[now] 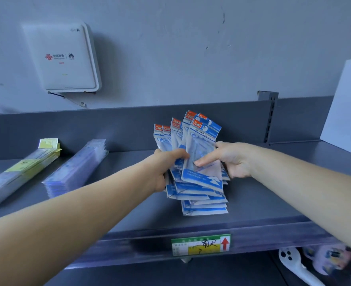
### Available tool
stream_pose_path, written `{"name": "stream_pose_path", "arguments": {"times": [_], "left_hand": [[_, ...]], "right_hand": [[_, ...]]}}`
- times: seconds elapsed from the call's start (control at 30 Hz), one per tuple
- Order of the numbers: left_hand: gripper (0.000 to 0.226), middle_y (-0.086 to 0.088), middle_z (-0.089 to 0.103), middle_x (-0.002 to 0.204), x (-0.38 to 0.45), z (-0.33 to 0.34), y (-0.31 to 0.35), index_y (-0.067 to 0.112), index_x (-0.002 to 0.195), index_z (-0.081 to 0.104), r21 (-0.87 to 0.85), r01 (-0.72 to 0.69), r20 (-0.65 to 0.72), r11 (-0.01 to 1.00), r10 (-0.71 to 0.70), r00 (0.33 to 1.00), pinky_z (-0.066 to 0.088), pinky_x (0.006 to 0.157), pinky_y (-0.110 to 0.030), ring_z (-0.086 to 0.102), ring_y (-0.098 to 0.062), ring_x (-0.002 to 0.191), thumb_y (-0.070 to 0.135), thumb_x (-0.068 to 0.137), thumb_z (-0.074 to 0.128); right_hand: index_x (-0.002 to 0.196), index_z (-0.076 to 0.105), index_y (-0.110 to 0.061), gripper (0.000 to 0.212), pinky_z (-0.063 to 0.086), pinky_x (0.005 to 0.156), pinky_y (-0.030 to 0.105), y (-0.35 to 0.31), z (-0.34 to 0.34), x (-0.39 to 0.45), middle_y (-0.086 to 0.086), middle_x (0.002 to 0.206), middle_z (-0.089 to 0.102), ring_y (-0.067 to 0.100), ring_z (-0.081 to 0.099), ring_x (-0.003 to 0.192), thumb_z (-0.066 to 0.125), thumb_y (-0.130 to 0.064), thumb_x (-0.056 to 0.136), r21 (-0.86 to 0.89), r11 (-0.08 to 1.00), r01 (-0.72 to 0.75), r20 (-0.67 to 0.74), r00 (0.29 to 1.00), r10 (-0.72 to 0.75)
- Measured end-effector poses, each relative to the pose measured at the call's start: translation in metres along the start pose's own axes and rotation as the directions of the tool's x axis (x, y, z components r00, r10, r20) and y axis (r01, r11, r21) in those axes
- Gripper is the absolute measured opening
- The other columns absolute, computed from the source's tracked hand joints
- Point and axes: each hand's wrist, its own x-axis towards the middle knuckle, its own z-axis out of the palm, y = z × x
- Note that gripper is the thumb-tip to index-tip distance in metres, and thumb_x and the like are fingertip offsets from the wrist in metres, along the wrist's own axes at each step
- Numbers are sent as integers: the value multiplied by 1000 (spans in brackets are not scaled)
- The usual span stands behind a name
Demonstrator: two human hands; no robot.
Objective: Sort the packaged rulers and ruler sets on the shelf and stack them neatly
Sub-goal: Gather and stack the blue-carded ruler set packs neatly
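Two hands hold a fanned bunch of blue ruler sets (pixel 199 153) upright above the grey shelf (pixel 253 195). The left hand (pixel 166 168) grips the bunch's left side, fingers curled round it; the right hand (pixel 230 159) pinches the front packet, forefinger stretched across it. Two stacks lie at left: yellow-labelled rulers (pixel 20 172) and clear-wrapped rulers (pixel 75 170).

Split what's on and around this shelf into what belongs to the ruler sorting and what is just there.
Job: blue geometric ruler sets, gripped by left hand and right hand; yellow-labelled ruler pack; clear ruler stack.

Just there: wall router; price label; white holder below.
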Motion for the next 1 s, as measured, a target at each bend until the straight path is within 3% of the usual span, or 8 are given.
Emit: {"name": "stream_pose_path", "arguments": {"times": [0.17,0.3,0.4,0.5,0.63,0.73,0.9,1.0], "left_hand": [[44,-6,61,104,0,5,-6,19,117,40,-82,-288,-7,954,288,958,58,54,-35,66,-24,80,4,84,65],[47,-4,62,107,2,-2,1,25,109,42,36,-507,44,861,505,862,58,75,-42,66,-22,93,1,80,69],[68,2,61,114,2,-14,15,30,119,36,177,-657,115,733,647,754,54,89,-41,65,-14,102,-1,73,76],[92,9,59,118,5,-23,23,34,129,27,242,-710,126,661,705,698,53,90,-40,64,-9,103,10,58,79],[103,16,51,127,7,-26,11,32,140,16,233,-787,143,571,781,608,48,95,-22,55,1,116,6,59,73],[110,14,47,136,8,-23,3,32,145,7,185,-824,141,535,816,561,41,104,-23,47,1,125,8,62,74],[113,8,42,143,7,-14,7,45,140,-5,172,-890,142,423,883,447,38,109,-36,44,-7,131,11,68,75],[117,12,44,141,12,-17,6,48,138,-10,175,-878,147,447,869,472,41,106,-35,48,-6,128,17,65,75]], "right_hand": [[127,49,-14,81,52,87,51,9,1,9,15,115,67,32,67,99,82,5,56,183,979,90,-25,996,-87],[131,47,-12,73,52,90,45,10,-1,14,12,118,66,29,65,105,74,7,66,304,912,275,-94,961,-259],[131,35,-23,81,50,93,36,4,1,12,-1,123,60,16,59,112,73,10,67,155,853,499,-188,862,-470],[130,31,-30,82,48,88,25,-6,1,9,-11,124,54,7,52,115,72,9,71,34,788,614,-179,780,-600],[133,20,-38,94,48,82,10,6,7,11,-22,131,45,-8,43,120,74,8,70,-104,737,668,-97,731,-676],[138,13,-37,109,46,86,11,16,13,12,-20,131,49,-7,49,119,76,13,65,-137,674,726,-28,678,-735],[122,24,-33,87,52,85,19,9,21,8,-13,119,58,-4,60,108,70,19,69,-145,577,804,-66,574,-816],[139,-3,-36,113,47,93,16,10,20,12,-8,139,45,-8,51,118,73,10,71,-196,576,793,-47,579,-814]]}}
